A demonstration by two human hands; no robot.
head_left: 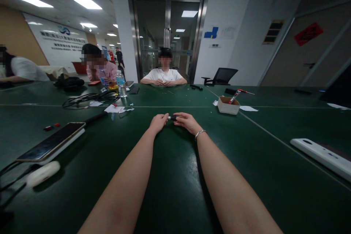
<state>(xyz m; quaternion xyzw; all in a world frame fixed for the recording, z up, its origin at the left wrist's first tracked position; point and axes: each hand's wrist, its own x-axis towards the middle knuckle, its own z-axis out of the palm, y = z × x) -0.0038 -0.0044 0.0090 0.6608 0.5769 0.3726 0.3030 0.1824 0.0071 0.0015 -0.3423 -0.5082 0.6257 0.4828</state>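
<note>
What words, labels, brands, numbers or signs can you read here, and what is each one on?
No text reads clearly enough to quote.
Wall sign, back left: several lines, too blurred.
Red paper on the door: dark marking, too blurred.
Clear bottle's label: too small.
Small black held item: no text visible.

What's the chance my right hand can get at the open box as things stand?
Probably yes: I see nothing standing between your right hand and the open box, though that hand's fingers hold a small dark item.
</note>
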